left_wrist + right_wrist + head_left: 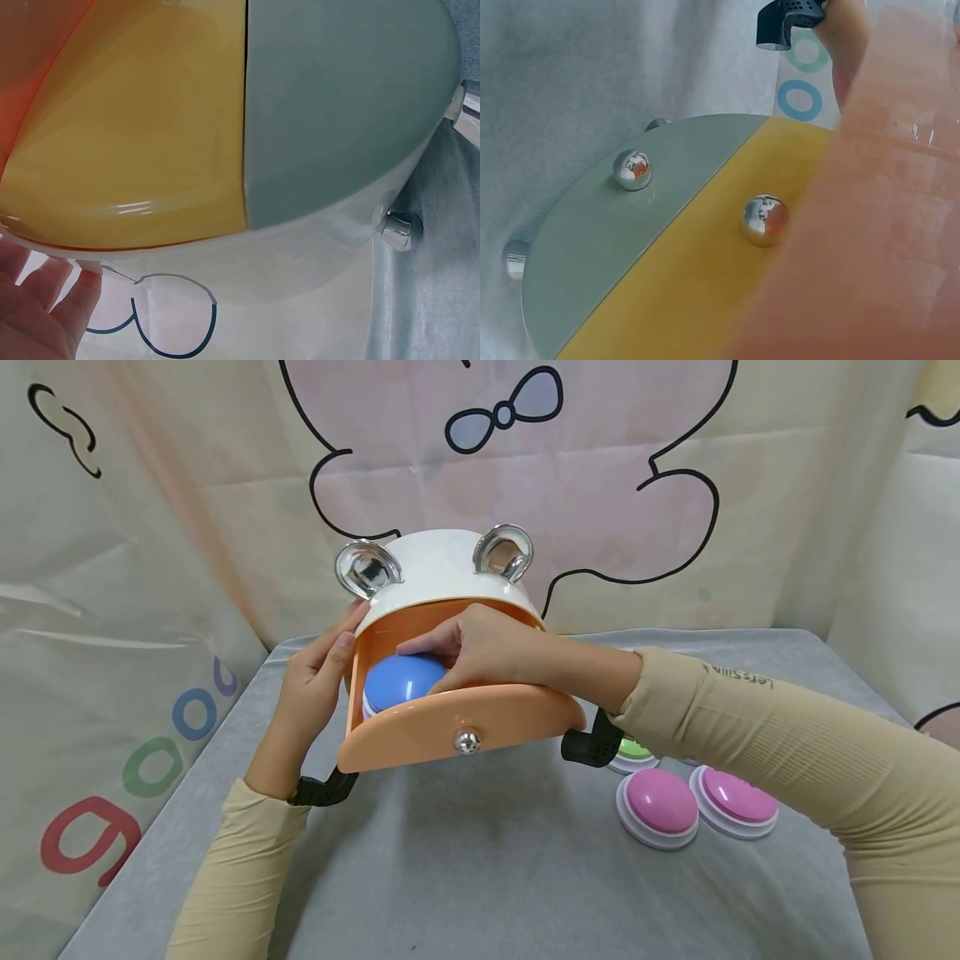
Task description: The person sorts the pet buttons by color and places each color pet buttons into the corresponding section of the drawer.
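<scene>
A white rounded mini cabinet with silver ears (442,556) stands on the table, its orange drawer (420,731) pulled out. My right hand (487,647) reaches into that drawer and holds a blue domed button (405,681) by its right side, thumb in front and fingers over the top. The button's white base shows at the left. Along the cabinet's left side rests my left hand (318,672), fingers extended; its fingertips (82,296) touch the white shell. Below the orange drawer are a yellow drawer (705,247) and a green one (630,240), both closed.
Two pink domed buttons (662,800) on white bases lie on the grey tablecloth (480,877) at the right. A green button (633,749) sits behind them, partly hidden by the right sleeve. A printed curtain (600,510) hangs behind the table.
</scene>
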A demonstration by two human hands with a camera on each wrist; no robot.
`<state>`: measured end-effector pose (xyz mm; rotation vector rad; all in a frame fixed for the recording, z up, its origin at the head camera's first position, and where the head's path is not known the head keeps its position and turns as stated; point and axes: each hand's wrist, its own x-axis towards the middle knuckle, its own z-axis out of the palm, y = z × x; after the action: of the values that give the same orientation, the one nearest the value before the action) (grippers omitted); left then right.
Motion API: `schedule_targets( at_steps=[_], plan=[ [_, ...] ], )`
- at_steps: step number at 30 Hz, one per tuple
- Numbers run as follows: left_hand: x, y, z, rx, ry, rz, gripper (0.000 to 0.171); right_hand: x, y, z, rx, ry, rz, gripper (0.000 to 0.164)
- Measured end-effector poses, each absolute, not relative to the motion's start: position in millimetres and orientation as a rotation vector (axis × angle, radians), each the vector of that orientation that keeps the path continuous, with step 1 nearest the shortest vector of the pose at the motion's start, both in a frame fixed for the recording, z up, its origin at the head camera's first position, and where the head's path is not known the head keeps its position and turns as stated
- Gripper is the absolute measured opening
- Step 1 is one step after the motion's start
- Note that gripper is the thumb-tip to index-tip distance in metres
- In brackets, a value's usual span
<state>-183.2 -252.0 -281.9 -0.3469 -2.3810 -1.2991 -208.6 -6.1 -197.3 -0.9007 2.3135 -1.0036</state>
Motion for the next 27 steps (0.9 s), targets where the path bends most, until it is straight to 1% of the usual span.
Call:
schedule_targets(
  at_steps=[10, 19, 27],
  plan=[
    [-183.2, -252.1, -281.0, -0.345, -2.394, -1.292, 0.043, -209.6, -6.7, -196.9, -0.972, 2.302, -0.981, 0.061],
    [-184.8, -251.4, -281.8, -0.369, -2.375, -1.301, 0.042, -211.2, -2.5, -197.2, -0.963, 2.248, -0.980, 0.071],
    [-183.8, -250.8, -281.7, -0.360, -2.372, -1.312, 0.042, -212.2, 25.4, -183.1, -0.895, 2.209, -1.233, 0.064]
  ],
)
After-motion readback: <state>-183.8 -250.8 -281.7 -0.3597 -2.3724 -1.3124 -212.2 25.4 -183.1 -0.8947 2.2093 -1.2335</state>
